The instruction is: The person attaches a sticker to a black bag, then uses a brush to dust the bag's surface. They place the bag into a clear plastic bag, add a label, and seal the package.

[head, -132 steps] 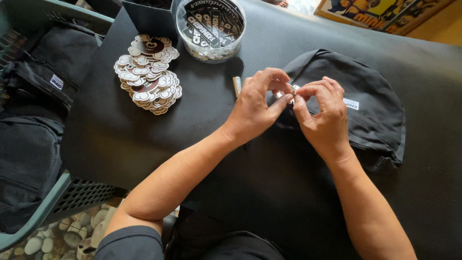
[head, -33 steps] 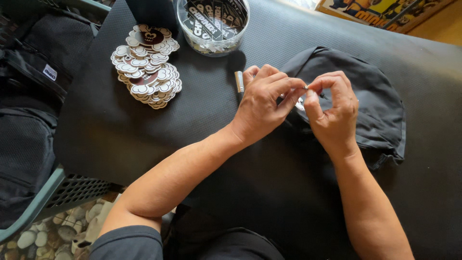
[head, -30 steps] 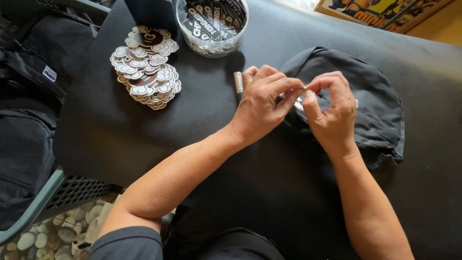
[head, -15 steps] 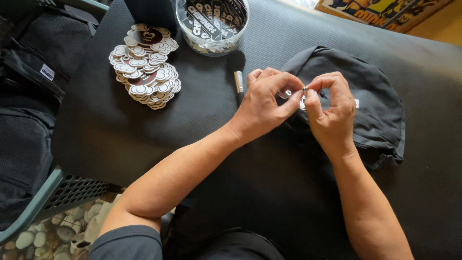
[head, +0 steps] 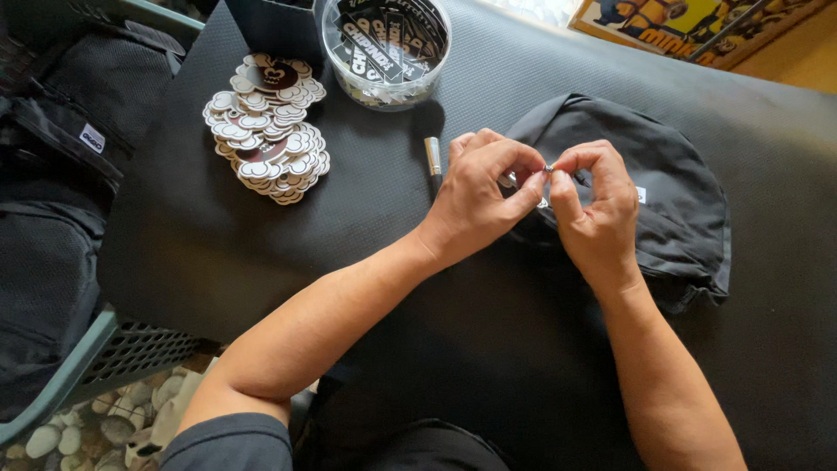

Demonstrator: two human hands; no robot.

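While pinched together at frame centre, left hand (head: 475, 196) and right hand (head: 597, 209) clamped on a tiny metal piece (head: 548, 168), too small to identify. Directly beneath and right: black bag (head: 671, 201) on black table (head: 218, 253). Just left of hands, a pen (head: 432, 159). Upper left: sticker pile (head: 266, 126); top centre: clear tub (head: 384, 39).

A small merchandise packing station, likely a home workshop or stall.

Left of the left hand (head: 475, 196), a heap of die-cut stickers (head: 266, 126) and a clear tub of sticker strips (head: 384, 44) sit on a black-covered worktop (head: 209, 235); further left, black bags (head: 52, 174) fill a green crate (head: 96, 358) above pebbled ground (head: 96, 423).
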